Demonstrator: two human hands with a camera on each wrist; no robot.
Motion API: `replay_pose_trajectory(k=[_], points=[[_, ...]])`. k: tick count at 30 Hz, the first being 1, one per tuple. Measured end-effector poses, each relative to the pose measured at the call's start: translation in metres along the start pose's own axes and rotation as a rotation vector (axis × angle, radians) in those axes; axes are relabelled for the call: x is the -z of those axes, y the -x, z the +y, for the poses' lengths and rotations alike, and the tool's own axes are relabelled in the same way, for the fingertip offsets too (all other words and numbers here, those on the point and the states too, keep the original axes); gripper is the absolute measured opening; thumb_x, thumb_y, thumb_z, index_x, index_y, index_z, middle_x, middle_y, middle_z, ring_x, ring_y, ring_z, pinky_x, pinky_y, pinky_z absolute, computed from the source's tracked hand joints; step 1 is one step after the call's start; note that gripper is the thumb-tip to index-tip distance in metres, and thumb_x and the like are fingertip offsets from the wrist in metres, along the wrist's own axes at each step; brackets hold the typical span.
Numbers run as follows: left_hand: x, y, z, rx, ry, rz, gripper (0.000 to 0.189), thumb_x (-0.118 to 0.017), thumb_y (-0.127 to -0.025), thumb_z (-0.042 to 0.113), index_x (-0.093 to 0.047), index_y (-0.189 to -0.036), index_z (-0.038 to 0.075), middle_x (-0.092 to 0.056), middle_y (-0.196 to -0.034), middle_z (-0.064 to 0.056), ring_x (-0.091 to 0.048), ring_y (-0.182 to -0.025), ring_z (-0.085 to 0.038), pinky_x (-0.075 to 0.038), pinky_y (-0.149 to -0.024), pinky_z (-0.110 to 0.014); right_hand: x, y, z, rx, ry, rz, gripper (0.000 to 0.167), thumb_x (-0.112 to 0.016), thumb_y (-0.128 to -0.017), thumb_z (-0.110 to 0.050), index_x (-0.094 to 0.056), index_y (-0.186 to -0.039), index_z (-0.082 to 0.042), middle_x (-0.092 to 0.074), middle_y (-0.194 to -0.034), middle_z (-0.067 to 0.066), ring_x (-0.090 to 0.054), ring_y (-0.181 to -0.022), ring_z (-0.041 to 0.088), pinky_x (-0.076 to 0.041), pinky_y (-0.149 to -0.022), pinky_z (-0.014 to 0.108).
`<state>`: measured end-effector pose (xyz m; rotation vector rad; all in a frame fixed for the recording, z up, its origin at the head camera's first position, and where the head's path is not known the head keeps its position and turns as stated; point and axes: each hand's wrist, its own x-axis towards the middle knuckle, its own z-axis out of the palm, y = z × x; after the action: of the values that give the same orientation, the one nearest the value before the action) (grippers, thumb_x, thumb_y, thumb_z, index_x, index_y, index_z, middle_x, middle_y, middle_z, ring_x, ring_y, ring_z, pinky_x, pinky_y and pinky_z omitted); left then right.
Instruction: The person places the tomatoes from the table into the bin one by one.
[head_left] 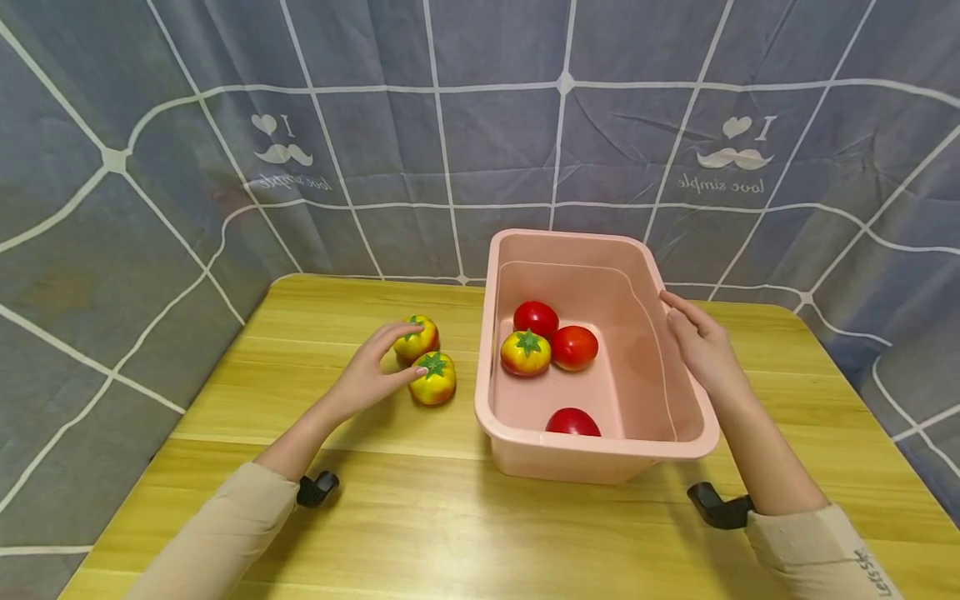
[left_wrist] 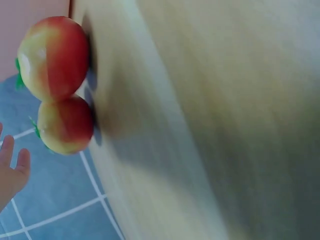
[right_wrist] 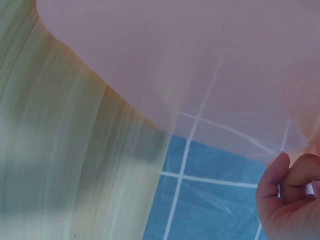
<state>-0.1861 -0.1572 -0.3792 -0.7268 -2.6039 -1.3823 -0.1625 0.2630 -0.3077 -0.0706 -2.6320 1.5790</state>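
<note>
My left hand [head_left: 369, 373] hovers over two yellow-and-red tomatoes with green star-shaped tops, its fingers spread and nothing in its grasp. The nearer tomato [head_left: 435, 383] sits by the thumb; the farther tomato [head_left: 422, 340] is partly covered by the fingers. In the left wrist view a gap shows between the fingers [left_wrist: 7, 150] and both tomatoes. My right hand [head_left: 705, 354] holds the right rim of a pink plastic bin [head_left: 600, 443] from outside, with some fingers curled in the right wrist view. Inside lie a yellow-and-red tomato [head_left: 525, 354] and several red tomatoes [head_left: 574, 348].
The bin stands on a wood-grain table [head_left: 420, 508], right of the two loose tomatoes. A grey curtain [head_left: 495, 150] with white lines hangs behind the table and along its sides. Black wrist mounts [head_left: 318, 489] stick out beneath both sleeves.
</note>
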Motion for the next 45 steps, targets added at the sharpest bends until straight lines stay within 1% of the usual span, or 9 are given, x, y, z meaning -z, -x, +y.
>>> replay_pose_trajectory(k=[5,7,12,17,23,30,37,45], points=[[-0.001,0.003,-0.007,0.020,-0.001,-0.005,0.058,-0.074,-0.079,0.007,-0.048,-0.130,-0.002,-0.042,-0.136,-0.021,-0.032,-0.131,-0.036,-0.021,-0.107,-0.054,0.000,0.000,-0.001,0.003,-0.013,-0.010,0.053,-0.034,-0.100,-0.035,-0.030,-0.145,-0.007,-0.026,-0.149,0.017,-0.027,-0.132,0.039,-0.028,-0.102,0.055],[-0.001,0.004,-0.009,0.023,-0.002,-0.008,0.058,-0.074,-0.079,0.007,-0.048,-0.130,-0.002,-0.042,-0.136,-0.022,-0.033,-0.130,-0.036,-0.022,-0.107,-0.053,0.000,0.000,-0.001,0.004,-0.017,-0.013,0.053,-0.034,-0.100,-0.035,-0.030,-0.145,-0.007,-0.026,-0.149,0.017,-0.026,-0.133,0.039,-0.027,-0.103,0.055],[-0.001,0.006,-0.014,0.039,-0.012,-0.018,0.057,-0.074,-0.080,0.014,-0.050,-0.131,0.004,-0.043,-0.137,-0.016,-0.033,-0.131,-0.033,-0.023,-0.107,-0.052,0.000,-0.001,0.000,0.002,-0.007,-0.006,0.053,-0.034,-0.100,-0.035,-0.031,-0.145,-0.007,-0.028,-0.148,0.017,-0.029,-0.132,0.038,-0.030,-0.102,0.053],[-0.001,0.007,-0.019,0.052,-0.013,-0.035,0.058,-0.074,-0.080,0.017,-0.050,-0.131,0.005,-0.043,-0.137,-0.016,-0.032,-0.131,-0.035,-0.023,-0.106,-0.056,0.000,0.000,0.000,-0.002,-0.005,-0.006,0.053,-0.034,-0.100,-0.036,-0.031,-0.145,-0.008,-0.029,-0.148,0.017,-0.032,-0.130,0.037,-0.032,-0.101,0.050],[-0.003,0.009,-0.020,0.075,-0.007,-0.046,0.059,-0.075,-0.080,0.017,-0.049,-0.132,0.005,-0.043,-0.138,-0.014,-0.032,-0.132,-0.033,-0.022,-0.107,-0.054,0.000,0.000,0.000,0.006,-0.003,-0.004,0.053,-0.034,-0.100,-0.036,-0.031,-0.145,-0.007,-0.029,-0.148,0.018,-0.031,-0.131,0.038,-0.030,-0.102,0.052],[-0.003,0.008,-0.023,0.086,-0.001,-0.030,0.058,-0.074,-0.080,0.016,-0.049,-0.131,0.005,-0.041,-0.138,-0.016,-0.032,-0.131,-0.035,-0.023,-0.106,-0.055,0.000,0.000,0.001,0.007,-0.002,-0.004,0.052,-0.034,-0.101,-0.035,-0.031,-0.145,-0.008,-0.029,-0.148,0.018,-0.030,-0.131,0.038,-0.029,-0.102,0.054],[-0.001,0.002,-0.030,0.050,-0.011,0.002,0.054,-0.074,-0.080,0.012,-0.051,-0.128,0.002,-0.043,-0.135,-0.019,-0.034,-0.129,-0.036,-0.025,-0.105,-0.055,-0.001,0.000,0.001,0.004,-0.003,-0.003,0.051,-0.033,-0.101,-0.034,-0.030,-0.145,-0.008,-0.029,-0.147,0.018,-0.030,-0.131,0.039,-0.029,-0.102,0.055],[-0.001,-0.004,-0.034,0.070,-0.047,0.013,0.053,-0.073,-0.081,0.011,-0.051,-0.129,0.002,-0.042,-0.136,-0.020,-0.036,-0.128,-0.037,-0.027,-0.105,-0.053,-0.001,0.002,0.000,0.004,-0.001,0.002,0.052,-0.034,-0.100,-0.035,-0.032,-0.145,-0.008,-0.029,-0.148,0.017,-0.029,-0.132,0.038,-0.028,-0.103,0.054]])
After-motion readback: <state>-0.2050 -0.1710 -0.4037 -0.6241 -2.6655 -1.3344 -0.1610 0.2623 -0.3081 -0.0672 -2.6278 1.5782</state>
